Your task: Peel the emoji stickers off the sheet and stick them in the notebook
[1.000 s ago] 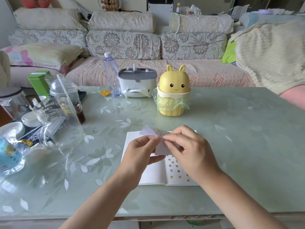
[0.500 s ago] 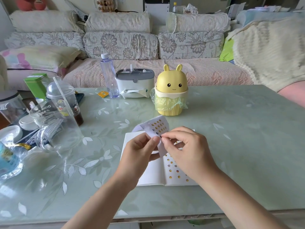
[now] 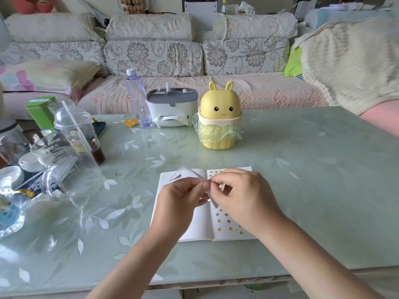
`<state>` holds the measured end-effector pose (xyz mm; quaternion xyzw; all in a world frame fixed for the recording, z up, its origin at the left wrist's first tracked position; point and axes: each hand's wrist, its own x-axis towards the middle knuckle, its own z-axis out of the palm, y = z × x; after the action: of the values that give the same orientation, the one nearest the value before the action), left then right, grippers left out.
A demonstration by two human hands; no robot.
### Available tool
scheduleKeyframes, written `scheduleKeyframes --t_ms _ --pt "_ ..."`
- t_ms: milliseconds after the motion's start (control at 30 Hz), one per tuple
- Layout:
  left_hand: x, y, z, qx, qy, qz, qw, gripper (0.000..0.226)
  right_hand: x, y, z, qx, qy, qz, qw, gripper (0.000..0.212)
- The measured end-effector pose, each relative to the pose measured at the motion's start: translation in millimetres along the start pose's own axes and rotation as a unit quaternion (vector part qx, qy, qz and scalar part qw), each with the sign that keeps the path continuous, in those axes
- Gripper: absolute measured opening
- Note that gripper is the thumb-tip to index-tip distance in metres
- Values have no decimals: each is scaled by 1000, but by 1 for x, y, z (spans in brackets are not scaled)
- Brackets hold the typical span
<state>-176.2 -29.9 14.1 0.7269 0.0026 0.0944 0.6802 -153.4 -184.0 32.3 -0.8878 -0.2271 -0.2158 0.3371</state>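
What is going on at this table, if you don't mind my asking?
A person holds a curled sticker sheet above an open notebook on the table. The left hand grips the sheet while the right hand pinches its edge, apparently peeling a sticker. The notebook's right page bears small emoji stickers; its left page looks blank.

A yellow bunny bin (image 3: 220,117), tissue box (image 3: 172,110), water bottle (image 3: 138,99) and glass jug (image 3: 67,167) stand on the green table (image 3: 313,180)

Counted on the desk (image 3: 313,180): one notebook (image 3: 200,225), one sticker sheet (image 3: 184,172), one yellow rabbit bin (image 3: 220,117), one tissue box (image 3: 172,106), one water bottle (image 3: 138,98), one glass jug (image 3: 64,169).
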Motion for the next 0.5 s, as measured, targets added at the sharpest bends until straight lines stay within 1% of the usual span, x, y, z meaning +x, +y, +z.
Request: scheduleKeyframes --t_ms 100,167,267,333,400,500 --pt "0 2 -2 25 -5 8 1000 25 0 2 -2 17 0 16 1000 23" --pt "0 2 -4 73 -3 24 997 25 -1 2 -4 38 -3 27 999 20" --pt "-2 3 -5 153 3 47 987 26 -2 1 -5 33 -2 32 999 13" --pt "-3 4 -6 177 0 57 983 28 -3 1 -4 37 -5 42 998 12" --pt "-4 4 -6 168 -7 51 985 27 -2 1 -4 71 -13 76 994 15" --pt "-4 4 -5 104 1 28 994 21 -1 0 -8 143 -50 127 980 14"
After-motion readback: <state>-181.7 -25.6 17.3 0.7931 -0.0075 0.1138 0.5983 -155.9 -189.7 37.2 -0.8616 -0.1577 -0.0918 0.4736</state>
